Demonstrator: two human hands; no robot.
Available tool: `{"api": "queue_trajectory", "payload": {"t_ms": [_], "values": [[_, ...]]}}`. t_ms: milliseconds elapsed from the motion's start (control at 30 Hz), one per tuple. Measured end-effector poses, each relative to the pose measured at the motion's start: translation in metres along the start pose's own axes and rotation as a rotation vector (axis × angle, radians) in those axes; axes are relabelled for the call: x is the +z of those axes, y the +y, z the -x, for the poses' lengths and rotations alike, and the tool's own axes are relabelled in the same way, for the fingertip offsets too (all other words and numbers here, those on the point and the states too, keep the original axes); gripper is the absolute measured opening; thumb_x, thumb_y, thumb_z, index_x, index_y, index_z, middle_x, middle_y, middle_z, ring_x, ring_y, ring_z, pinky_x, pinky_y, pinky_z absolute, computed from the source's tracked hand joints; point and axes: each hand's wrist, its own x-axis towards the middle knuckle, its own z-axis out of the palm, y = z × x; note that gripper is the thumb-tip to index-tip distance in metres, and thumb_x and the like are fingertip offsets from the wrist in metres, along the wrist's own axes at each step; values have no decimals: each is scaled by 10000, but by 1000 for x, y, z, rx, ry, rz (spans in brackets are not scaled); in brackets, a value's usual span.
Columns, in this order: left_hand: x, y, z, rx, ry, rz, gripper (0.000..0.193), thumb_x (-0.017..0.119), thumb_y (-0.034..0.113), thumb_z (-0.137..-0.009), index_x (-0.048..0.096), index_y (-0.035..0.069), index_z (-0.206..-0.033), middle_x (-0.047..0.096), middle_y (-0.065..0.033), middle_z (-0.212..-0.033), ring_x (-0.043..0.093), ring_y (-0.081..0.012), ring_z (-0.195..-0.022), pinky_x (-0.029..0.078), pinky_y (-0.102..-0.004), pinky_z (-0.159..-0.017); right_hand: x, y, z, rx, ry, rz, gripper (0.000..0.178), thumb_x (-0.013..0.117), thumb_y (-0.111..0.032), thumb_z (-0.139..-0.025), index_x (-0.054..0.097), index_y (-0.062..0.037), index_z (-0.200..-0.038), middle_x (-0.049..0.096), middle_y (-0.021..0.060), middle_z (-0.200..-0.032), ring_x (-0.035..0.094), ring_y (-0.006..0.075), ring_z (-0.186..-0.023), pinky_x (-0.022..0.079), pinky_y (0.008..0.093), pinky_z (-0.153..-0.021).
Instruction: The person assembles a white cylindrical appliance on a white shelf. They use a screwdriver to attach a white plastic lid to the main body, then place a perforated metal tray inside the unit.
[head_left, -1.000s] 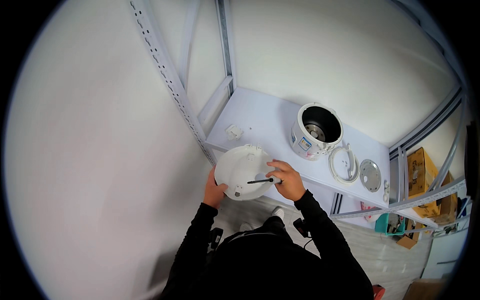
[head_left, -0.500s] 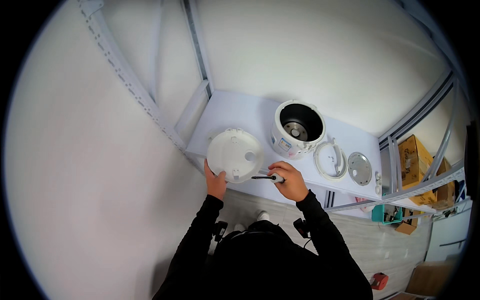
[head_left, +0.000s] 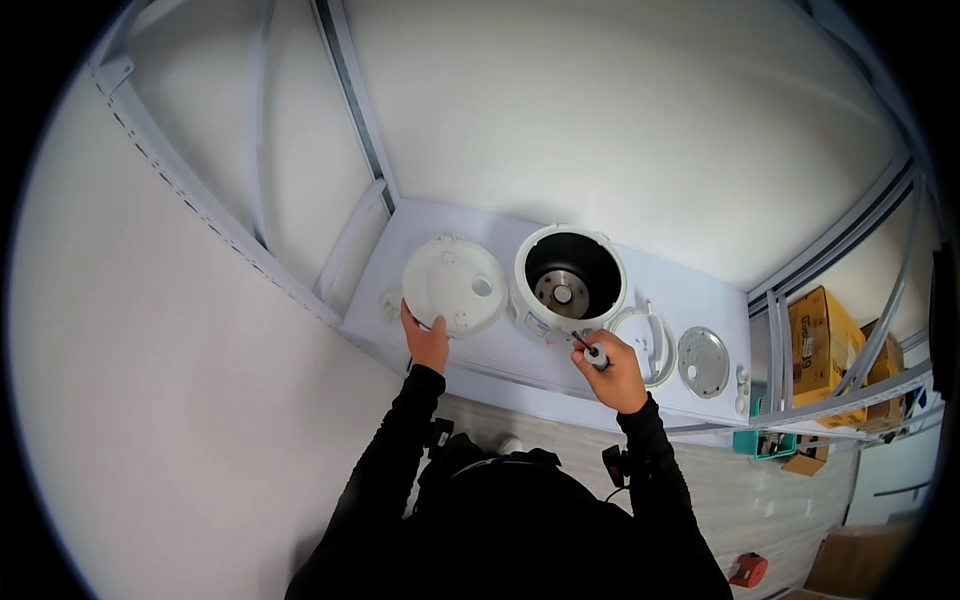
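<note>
My left hand [head_left: 428, 345] grips the near edge of a round white plastic lid panel [head_left: 435, 285], thumb on top. The panel has an oval hole and small clips on its rim. My right hand [head_left: 618, 378] is wrapped round the light handle of a screwdriver [head_left: 596, 356], its dark shaft pointing up and left, near the front of the rice cooker. That white rice cooker body [head_left: 522, 300] stands open, with a black inside and a metal heating plate [head_left: 548, 292]. A white plastic ring [head_left: 668, 345] lies beyond my right hand, partly covered by it.
Right of the ring lies a round metal plate [head_left: 706, 368], then several small white parts [head_left: 742, 390]. All rest on a white shelf [head_left: 480, 370] between metal uprights. At right are a cardboard box [head_left: 822, 345] and a teal basket [head_left: 750, 443]. A red object [head_left: 748, 570] lies on the floor.
My right hand has moved right, taking the screwdriver from the lid panel's edge to the cooker's front; its tip now points upward. My left hand still holds the panel. The view has shifted.
</note>
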Motion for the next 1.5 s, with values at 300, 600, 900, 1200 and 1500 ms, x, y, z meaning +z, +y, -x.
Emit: {"api": "queue_trajectory", "payload": {"t_ms": [300,600,900,1200,1500], "values": [[-3,-14,-50,-115,-84,-21,830,565,-18,-922,136,88,-1625,378,-185,-1530,528,-333,-1327,601,-429,-937,22,-2,-36,18,58,57,222,789,-127,-880,680,-28,-1047,699,128,-936,677,332,-733,531,359,-648],[4,-18,-102,-258,-194,-81,754,576,-6,-927,230,142,-1580,434,-149,-1486,570,-323,-1280,624,-474,-870,41,-44,-54,188,63,249,282,791,-95,-817,704,-99,-1085,694,103,-932,665,317,-685,525,368,-623],[12,-29,-130,-305,-292,-122,720,580,0,-927,248,130,-1553,444,-162,-1459,570,-336,-1269,615,-518,-885,67,-56,-57,260,156,216,272,787,-80,-825,708,-93,-1085,707,109,-961,679,318,-703,533,366,-632],[12,-3,-147,-303,-471,-449,596,677,56,-827,393,-100,-1327,573,-285,-1241,721,-287,-753,625,-366,-550,86,-58,-57,234,154,257,281,792,-66,-800,718,-106,-1068,720,100,-952,707,317,-762,556,366,-654],[0,1,-159,-238,-505,-606,505,721,118,-785,473,-116,-1158,685,-195,-842,679,-248,-545,549,-372,-501,99,-62,-72,231,113,248,296,790,-50,-782,712,-104,-1062,708,94,-926,693,320,-736,542,372,-643]]}}
